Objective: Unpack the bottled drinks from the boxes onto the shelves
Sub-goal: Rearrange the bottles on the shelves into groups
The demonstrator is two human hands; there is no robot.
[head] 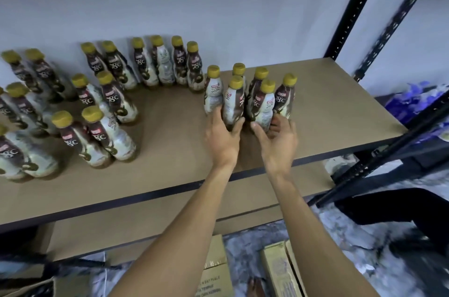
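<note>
Bottles in a cluster of six (245, 92) stood upright on the brown shelf board (340, 112) in the head view. Their long axes were vertical with the yellow caps up, and they lay straight ahead of both hands. The left hand (224, 137) curled round the foot of one front bottle (233, 105). The right hand (277, 141) wrapped the base of the neighbouring front bottle (264, 108). Neither hand was clearly nearer the cluster, but the left lay closer to the standing rows (109, 102) further left. Bare board separated the cluster from those rows, and the back row (167, 63) along the wall ended just beside the cluster's left rear bottle. Any shift to join them would probably run leftward and back.

The held bottles' bases were hidden by the hands, and the right fingertips were partly behind the bottle. The leftmost bottles were cut off by the frame edge. The cartons (216, 272) on the floor below were cropped, so their contents could not be told.
</note>
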